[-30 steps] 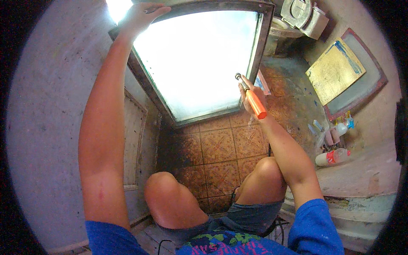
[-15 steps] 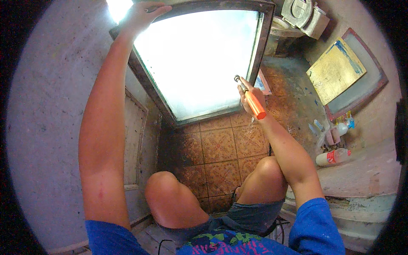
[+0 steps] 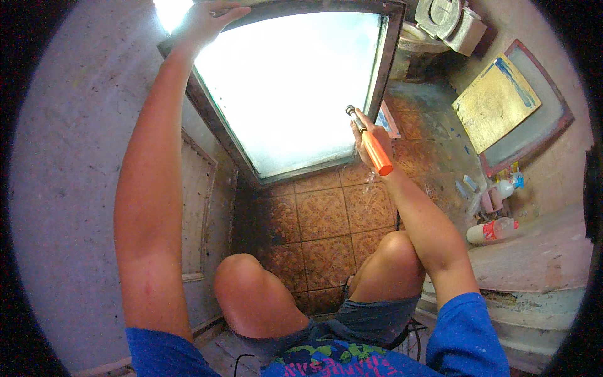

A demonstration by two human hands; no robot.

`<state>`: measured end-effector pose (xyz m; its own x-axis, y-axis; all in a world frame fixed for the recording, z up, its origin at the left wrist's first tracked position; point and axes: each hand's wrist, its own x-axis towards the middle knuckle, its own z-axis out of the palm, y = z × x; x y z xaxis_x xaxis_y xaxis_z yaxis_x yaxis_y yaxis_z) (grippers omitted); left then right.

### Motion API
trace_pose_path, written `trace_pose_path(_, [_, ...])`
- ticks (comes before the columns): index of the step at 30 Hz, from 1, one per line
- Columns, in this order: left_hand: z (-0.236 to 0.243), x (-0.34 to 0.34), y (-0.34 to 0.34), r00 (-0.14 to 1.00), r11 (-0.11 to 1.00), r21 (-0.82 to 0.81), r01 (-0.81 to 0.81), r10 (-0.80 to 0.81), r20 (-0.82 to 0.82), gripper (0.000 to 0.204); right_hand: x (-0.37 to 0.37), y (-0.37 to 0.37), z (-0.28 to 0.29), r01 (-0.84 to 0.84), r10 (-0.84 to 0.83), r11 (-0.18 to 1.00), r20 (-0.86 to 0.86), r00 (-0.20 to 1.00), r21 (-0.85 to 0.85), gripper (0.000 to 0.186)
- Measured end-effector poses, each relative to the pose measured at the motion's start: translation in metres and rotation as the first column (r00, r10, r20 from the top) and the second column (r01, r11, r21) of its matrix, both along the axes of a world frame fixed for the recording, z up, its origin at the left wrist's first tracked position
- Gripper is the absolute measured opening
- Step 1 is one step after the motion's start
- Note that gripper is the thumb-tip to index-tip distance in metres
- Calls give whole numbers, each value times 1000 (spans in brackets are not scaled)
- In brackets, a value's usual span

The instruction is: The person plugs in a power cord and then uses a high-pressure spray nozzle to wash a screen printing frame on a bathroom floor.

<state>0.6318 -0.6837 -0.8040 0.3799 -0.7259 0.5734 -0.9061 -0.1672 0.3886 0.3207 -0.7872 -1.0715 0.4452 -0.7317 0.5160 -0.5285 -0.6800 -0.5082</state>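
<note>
A large screen frame (image 3: 221, 139) with dark edges and a glaring pale panel (image 3: 295, 88) stands tilted in front of me. My left hand (image 3: 204, 24) grips its upper left corner, with thumb and fingers at the top edge. Near the frame's lower right side, my right hand (image 3: 372, 139) is closed around a spray nozzle (image 3: 377, 154) with an orange body and a dark metal tip. The tip points up toward the panel. Fine drops show below the right hand. Part of its grip hides behind the nozzle.
Patterned brown tiles (image 3: 323, 210) cover the wet floor. At the right wall lean a yellow board (image 3: 498, 105) and a grey panel with a reddish frame (image 3: 553, 116). Below them stand a bottle with a red label (image 3: 492, 232) and small containers. A toilet (image 3: 443, 25) is at the back right.
The frame and my left hand have shifted very slightly up and left in view. The nozzle tip is slightly higher. Both grips stay the same.
</note>
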Motion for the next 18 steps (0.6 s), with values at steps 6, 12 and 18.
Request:
trace_pose_path(6, [2, -3, 2, 998, 999, -9, -35, 35, 54, 53, 0, -5, -8, -12, 12, 1000, 30, 999, -6, 45])
trace_pose_path(12, [3, -8, 3, 993, 996, 20, -83, 81, 82, 52, -8, -12, -17, 5, -5, 1000, -21, 1000, 29, 44])
trace_pose_path(18, [-2, -8, 5, 994, 997, 40, -61, 57, 92, 49, -3, -5, -8, 59, -58, 998, -28, 998, 0, 42])
